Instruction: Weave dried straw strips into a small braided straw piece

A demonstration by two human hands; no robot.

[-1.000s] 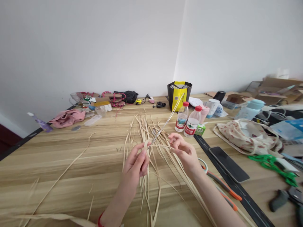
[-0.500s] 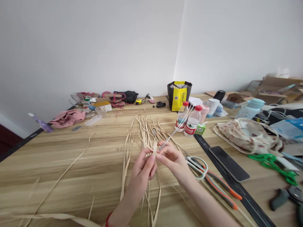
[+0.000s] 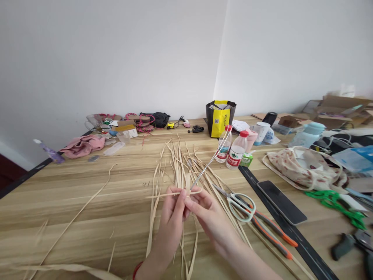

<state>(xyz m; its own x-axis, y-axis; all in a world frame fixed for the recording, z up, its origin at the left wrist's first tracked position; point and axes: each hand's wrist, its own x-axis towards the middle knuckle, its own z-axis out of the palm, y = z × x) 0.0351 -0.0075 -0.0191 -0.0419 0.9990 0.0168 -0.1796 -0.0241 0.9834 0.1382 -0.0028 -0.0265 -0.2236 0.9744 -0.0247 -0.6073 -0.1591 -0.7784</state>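
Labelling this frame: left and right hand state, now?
Left hand: closed, pinching pale strips.
Right hand: closed at the same strips; grip on metal wires can't be told.

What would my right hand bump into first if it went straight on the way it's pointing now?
Most likely your left hand: it sits close beside your right hand, at the flat, pale tan strip both hold. Any gap between them is hard to judge from this one view.
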